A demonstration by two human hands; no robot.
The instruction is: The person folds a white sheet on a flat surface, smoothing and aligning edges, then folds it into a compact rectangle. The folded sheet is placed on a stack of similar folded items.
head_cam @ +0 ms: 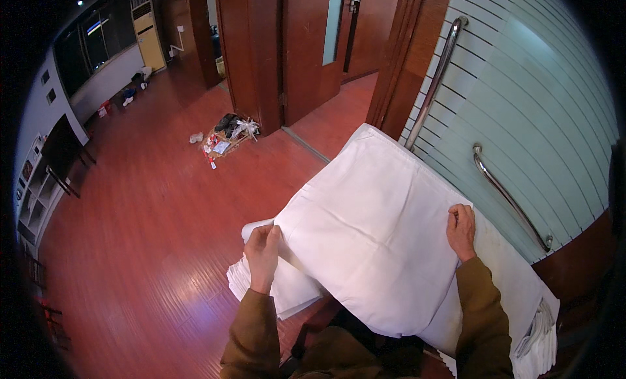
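Note:
A large white cloth (362, 212), apparently doubled over, spreads out in front of my body with creases across its middle. My left hand (262, 252) pinches its left edge between thumb and fingers. On the opposite side, my right hand (462, 230) grips the edge near a corner, with its fingers curled over. Under and beside my left hand lies a stack of folded white cloths (293, 288). More white cloth (499, 266) extends beneath my right forearm, ending in layered folds (535, 335) at the lower right. Whatever supports the cloths is mostly hidden.
Close on the right stands a striped glass door (533, 110) with metal handles (435, 80). Wooden doors (313, 51) are ahead. A pile of litter (225, 139) lies on the reddish wood floor (161, 183). White shelves (41, 198) stand at the far left.

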